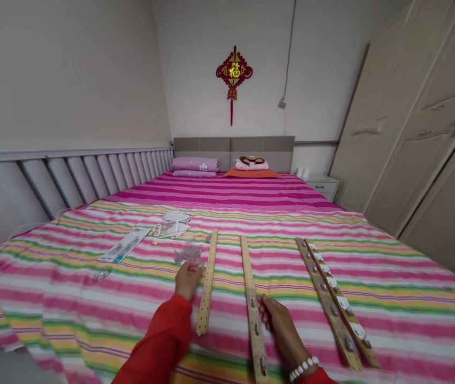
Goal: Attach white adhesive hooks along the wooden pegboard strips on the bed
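Observation:
Several long wooden strips with holes lie on the striped bedspread (391,256). My left hand (188,279) rests, fingers curled, next to the leftmost strip (207,282) and just below a clear plastic bag of small parts (188,253). My right hand (276,316) pinches the edge of the middle strip (251,298), which carries metal hooks near its lower end. Two more strips (333,298) fitted with white and metal hooks lie side by side on the right.
A flat package (124,245) and loose paper sheets (173,224) lie on the bed to the left. Pillows (195,165) sit at the headboard. A padded rail (91,181) runs along the left; a wardrobe (423,133) stands on the right.

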Available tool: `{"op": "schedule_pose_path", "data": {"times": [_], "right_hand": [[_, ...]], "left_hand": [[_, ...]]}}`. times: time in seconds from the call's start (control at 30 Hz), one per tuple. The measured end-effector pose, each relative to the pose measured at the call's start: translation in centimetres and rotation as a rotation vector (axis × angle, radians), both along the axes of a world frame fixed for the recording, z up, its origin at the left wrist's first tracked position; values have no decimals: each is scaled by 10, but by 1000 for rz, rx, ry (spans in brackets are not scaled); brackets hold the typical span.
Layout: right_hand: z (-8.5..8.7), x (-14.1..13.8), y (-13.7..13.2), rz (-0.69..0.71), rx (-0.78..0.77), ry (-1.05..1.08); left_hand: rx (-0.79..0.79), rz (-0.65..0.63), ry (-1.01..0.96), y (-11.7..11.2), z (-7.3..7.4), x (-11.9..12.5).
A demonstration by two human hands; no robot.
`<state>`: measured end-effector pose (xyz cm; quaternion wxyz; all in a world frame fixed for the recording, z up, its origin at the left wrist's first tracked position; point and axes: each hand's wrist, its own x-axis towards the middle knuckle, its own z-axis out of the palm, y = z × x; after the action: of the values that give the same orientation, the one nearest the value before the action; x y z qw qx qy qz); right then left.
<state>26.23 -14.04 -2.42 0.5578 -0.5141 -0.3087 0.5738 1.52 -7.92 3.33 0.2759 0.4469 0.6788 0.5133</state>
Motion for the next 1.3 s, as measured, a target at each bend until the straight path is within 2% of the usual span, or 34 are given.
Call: {"op": "schedule_pose_path", "data": {"times": [0.07,0.17,0.27,0.5,0.63,0.8,0.93,1.0,1.13,1.3], "right_hand": [[1,0,-1,0,8,-6],[2,0,-3,-1,23,-17],[1,0,-3,-3,28,-23],[-1,1,-3,-5,37,5],[1,2,-4,-3,41,38],[1,2,-5,-8,62,66],[2,4,-4,1,74,102],[4,6,-5,12,84,128],[12,8,-10,21,92,129],[35,7,-24,82,155,76]], "left_hand": [[-22,83,132,8,-4,-8],[-112,121,299,15,-14,-12],[-150,126,330,17,-20,-14],[-116,153,186,5,-21,-27],[-5,138,-198,-6,-24,-36],[20,-26,-649,-32,-17,-34],[-29,-109,-772,-59,1,-17],[-56,-179,-741,-71,8,-6],[-83,-419,-515,-86,16,13],[-63,-635,-257,-93,28,34]]}}
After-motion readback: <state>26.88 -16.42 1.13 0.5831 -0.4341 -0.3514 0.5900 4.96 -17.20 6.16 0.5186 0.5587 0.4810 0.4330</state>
